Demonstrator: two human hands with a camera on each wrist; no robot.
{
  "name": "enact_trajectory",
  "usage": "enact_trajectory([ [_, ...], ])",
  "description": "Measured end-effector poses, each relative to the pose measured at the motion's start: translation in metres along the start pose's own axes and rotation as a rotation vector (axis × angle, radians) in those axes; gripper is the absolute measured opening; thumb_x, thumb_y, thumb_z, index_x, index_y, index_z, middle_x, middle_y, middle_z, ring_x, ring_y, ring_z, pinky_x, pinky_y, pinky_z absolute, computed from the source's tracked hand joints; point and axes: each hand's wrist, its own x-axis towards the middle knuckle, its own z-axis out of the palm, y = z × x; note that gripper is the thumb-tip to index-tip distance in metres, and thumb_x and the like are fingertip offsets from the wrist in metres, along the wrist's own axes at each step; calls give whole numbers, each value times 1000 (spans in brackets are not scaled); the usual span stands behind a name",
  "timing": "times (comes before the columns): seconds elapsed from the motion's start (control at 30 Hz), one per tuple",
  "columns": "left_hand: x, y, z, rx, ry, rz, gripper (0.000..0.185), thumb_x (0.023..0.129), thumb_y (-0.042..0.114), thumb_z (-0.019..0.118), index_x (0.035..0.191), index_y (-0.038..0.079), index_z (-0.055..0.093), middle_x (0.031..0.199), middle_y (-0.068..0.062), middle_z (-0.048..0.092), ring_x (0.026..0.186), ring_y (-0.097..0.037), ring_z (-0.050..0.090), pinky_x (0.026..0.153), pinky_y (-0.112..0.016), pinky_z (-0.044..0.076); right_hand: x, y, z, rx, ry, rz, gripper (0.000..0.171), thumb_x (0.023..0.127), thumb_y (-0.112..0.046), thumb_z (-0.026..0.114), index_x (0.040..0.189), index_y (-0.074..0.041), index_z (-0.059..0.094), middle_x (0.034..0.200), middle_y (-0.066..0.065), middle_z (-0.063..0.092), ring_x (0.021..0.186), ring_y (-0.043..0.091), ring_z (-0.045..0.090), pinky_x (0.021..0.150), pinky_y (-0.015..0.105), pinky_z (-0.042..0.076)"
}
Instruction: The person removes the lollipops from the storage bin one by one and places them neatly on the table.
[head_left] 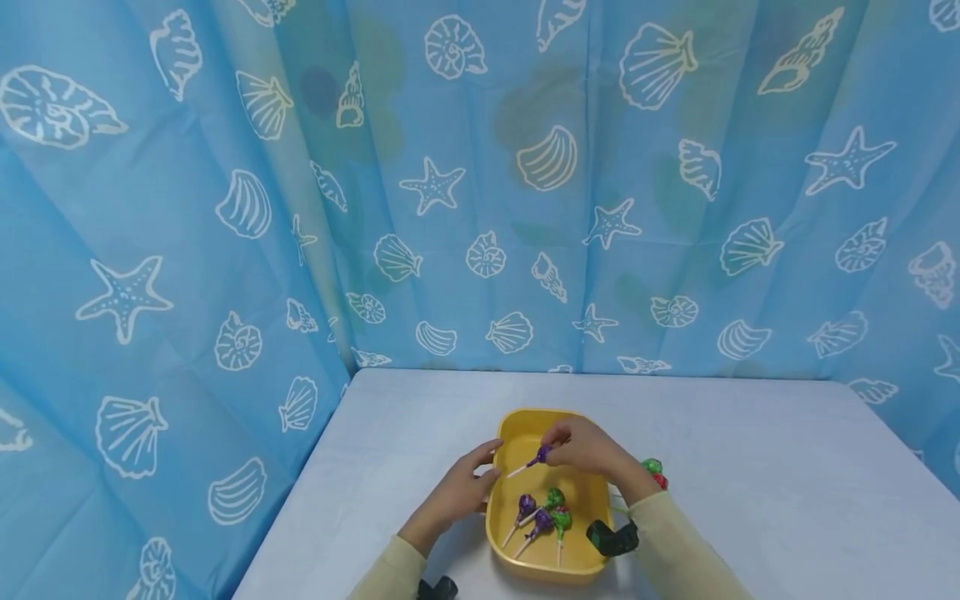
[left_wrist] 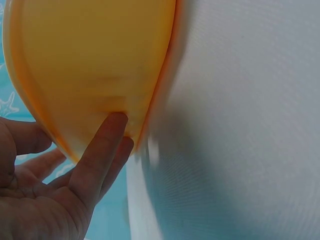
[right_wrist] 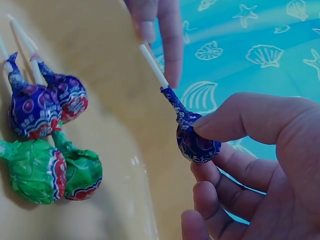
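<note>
— Blue cloth printed with shells and starfish, the curtain [head_left: 480,183], hangs well beyond both hands, and the pale table [head_left: 750,467] spreads under them. What sits between the hands?

— A yellow tray [head_left: 525,558]. The left hand [head_left: 457,496] is set against its near-left wall, fingers [left_wrist: 107,145] straight and relaxed, the tips pressed flat to the plastic from outside. I judge it is there to keep the tray from sliding.

— So nothing is clutched on that side?

— No, the fingers only touch the wall; the palm faces the tray and the thumb lies along the rim.

— And the other hand?

— The right hand [head_left: 588,446] hovers over the far half of the tray, wrist bent down, pinching a purple lollipop [right_wrist: 196,141] by its wrapped head between thumb and forefinger. The white stick points toward the left hand, so the sweet hangs above the tray floor, not lying in it.

— What else lies about?

— Below the right hand, four lollipops [head_left: 542,517] rest on the tray floor, two purple and two green, sticks aimed toward the person. Just outside the tray, beside the right wrist, more wrapped sweets [head_left: 654,471] show green and red.
</note>
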Motion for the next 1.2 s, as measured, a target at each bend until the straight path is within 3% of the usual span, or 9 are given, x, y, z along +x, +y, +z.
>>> enact_trajectory([
  [0.53, -1, 0, -1, -14, -3, 18, 49, 105, 13, 56, 153, 16, 47, 148, -20, 48, 109, -32, 65, 70, -36, 64, -21, 4, -11, 21, 113, -15, 15, 80, -7, 74, 94, -6, 71, 84, 2, 61, 81, 20, 54, 72, 32, 51],
  [0.77, -2, 0, 0, -26, -12, 25, 50, 105, 13, 56, 153, 16, 46, 148, -21, 48, 109, -33, 66, 70, -37, 64, -36, 3, -19, 36, 141, -6, 22, 81, -9, 75, 102, -3, 70, 89, 3, 63, 84, 19, 56, 76, 32, 56],
  [1.2, 0, -3, -2, -25, -24, 35, 49, 105, 14, 55, 154, 16, 45, 149, -21, 47, 109, -31, 66, 70, -35, 64, -68, 16, -33, 26, 228, 132, 24, 83, -12, 74, 106, -4, 69, 93, 3, 64, 87, 21, 58, 78, 37, 56],
])
